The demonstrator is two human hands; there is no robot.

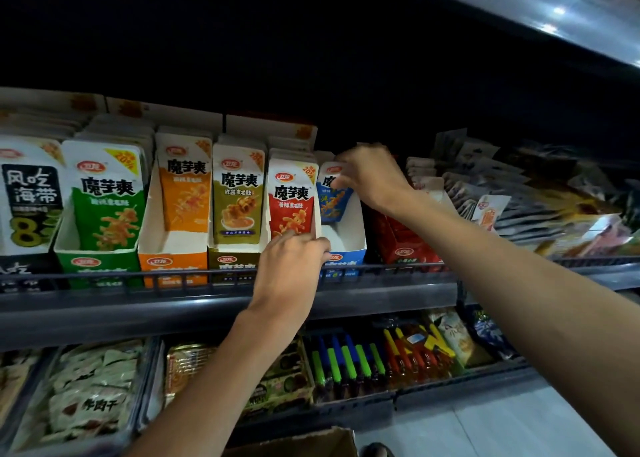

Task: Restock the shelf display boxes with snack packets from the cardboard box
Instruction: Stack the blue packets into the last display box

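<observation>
A row of display boxes stands on the upper shelf: green point(98, 261), orange point(172, 261), olive point(232, 259), red and blue point(346, 248). Each holds upright snack packets in its own colour. My right hand point(372, 176) pinches the top of the blue packets point(330, 202) at the back of the blue box. My left hand point(289, 266) grips the front edge where the red packets point(291, 200) meet the blue box, hiding the red box's front. A corner of the cardboard box point(311, 442) shows at the bottom.
A dark wire rail point(138, 276) runs along the shelf front. Loose packets point(502, 193) are piled to the right of a red box point(405, 242). The lower shelf holds trays of snacks point(86, 394) and coloured tubes point(363, 359). Another shelf point(571, 20) overhangs at top right.
</observation>
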